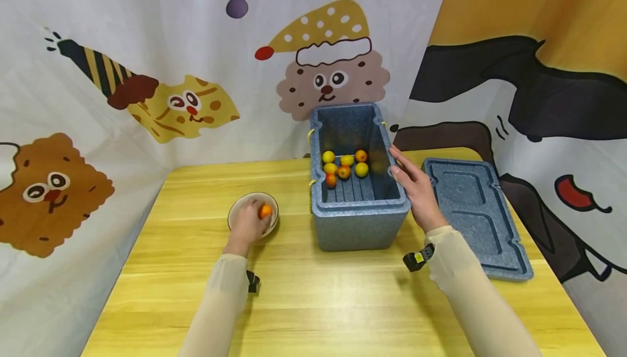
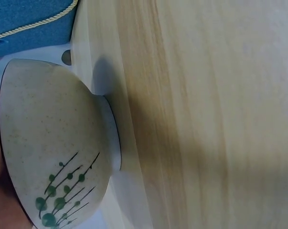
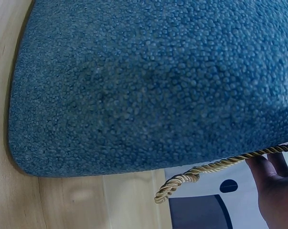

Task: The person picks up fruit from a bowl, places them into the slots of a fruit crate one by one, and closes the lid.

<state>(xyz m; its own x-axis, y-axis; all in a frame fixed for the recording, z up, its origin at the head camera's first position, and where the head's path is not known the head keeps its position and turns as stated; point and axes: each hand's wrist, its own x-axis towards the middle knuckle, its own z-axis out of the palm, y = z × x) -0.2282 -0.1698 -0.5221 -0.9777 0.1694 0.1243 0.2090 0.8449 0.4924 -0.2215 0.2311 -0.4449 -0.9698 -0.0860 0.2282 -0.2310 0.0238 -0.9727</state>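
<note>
My left hand (image 1: 247, 223) reaches into a cream bowl (image 1: 234, 208) on the left of the table, its fingers and thumb around a small orange (image 1: 265, 211). In the left wrist view the bowl (image 2: 53, 119) shows a green plant motif; the orange is hidden there. My right hand (image 1: 416, 189) rests with extended fingers against the right rim of a grey-blue foam box (image 1: 360, 229). Inside the box lie several small fruits, among them a yellow one (image 1: 361, 170) and an orange one (image 1: 344, 172). In the right wrist view, fingers (image 3: 263, 171) touch near a rope handle (image 3: 220, 164).
The box's lid (image 1: 480, 215) lies flat on the table to the right of the box. Yellow rope handles (image 1: 312, 185) hang on the box's sides. A printed curtain (image 1: 196, 19) stands behind the wooden table (image 1: 318, 308).
</note>
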